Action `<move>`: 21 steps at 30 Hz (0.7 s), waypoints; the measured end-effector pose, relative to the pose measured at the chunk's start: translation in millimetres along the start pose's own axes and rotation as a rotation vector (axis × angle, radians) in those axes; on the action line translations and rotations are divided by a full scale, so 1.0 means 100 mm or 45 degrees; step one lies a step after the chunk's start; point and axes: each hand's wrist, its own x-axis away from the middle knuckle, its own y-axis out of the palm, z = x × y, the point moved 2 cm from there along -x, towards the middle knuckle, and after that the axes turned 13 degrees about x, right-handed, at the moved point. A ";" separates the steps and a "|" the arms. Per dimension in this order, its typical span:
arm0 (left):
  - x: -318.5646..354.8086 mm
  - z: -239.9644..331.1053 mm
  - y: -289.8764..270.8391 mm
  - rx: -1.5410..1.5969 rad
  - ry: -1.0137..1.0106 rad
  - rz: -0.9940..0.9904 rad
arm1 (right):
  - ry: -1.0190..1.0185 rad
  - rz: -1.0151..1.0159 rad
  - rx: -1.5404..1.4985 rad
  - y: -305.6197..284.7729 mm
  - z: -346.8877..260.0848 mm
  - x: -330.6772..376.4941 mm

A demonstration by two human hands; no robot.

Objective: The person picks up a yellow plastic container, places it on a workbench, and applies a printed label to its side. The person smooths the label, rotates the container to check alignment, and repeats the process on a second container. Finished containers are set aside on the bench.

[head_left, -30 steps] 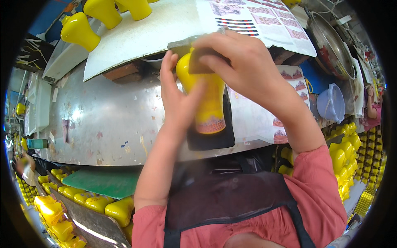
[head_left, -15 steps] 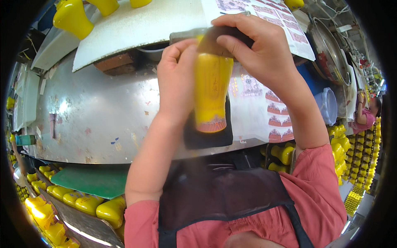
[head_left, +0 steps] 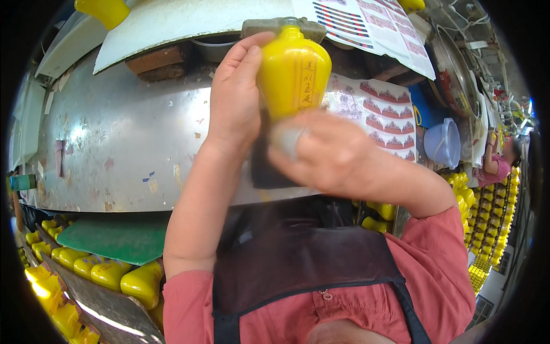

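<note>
Down at the far left there's a whole heap of finished yellow bottles [head_left: 109,274] stacked along a green board [head_left: 112,236], so plenty of these around. Above that is the worn metal worktable [head_left: 114,149], scuffed and shiny, with a white board [head_left: 183,23] propped over the back of it.

Middle of the view is the action. The left hand [head_left: 235,97] is wrapped against the side of a yellow bottle [head_left: 294,71], fingers pressed together and lying flat up its shoulder, thumb hidden behind so I can't tell exactly how it closes. The bottle stands upright over a dark pad [head_left: 269,166] near the table's front edge, neck tucked up under a grey-brown block [head_left: 281,26].

Looks like glazed ceramic to me: stiff, fairly hefty for its size, slick on that glossy skin and definitely chippable if it knocks the steel. I'd grab it round the wide belly or shoulder like that, not by the thin neck.

The right hand [head_left: 326,152] is blurry, low in front of the bottle's base, fingers curled in; one fingertip seems to have a pale cover on it. Whether it's pinching anything, can't tell.

Further right, sheets of red printed labels [head_left: 384,114] lie on the table, then a pale blue bucket [head_left: 444,143], and more yellow bottles racked along the right edge.
</note>
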 end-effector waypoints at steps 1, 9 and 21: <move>0.04 0.00 -0.02 -0.052 0.010 -0.010 | -0.075 -0.070 -0.196 -0.01 -0.06 -0.01; 0.51 -0.16 -0.18 -1.552 0.382 -0.196 | 1.605 -0.353 -0.879 -0.11 0.44 0.47; 0.57 -0.22 -0.22 -1.245 0.096 -0.274 | 1.439 -0.173 -1.059 0.54 0.21 0.78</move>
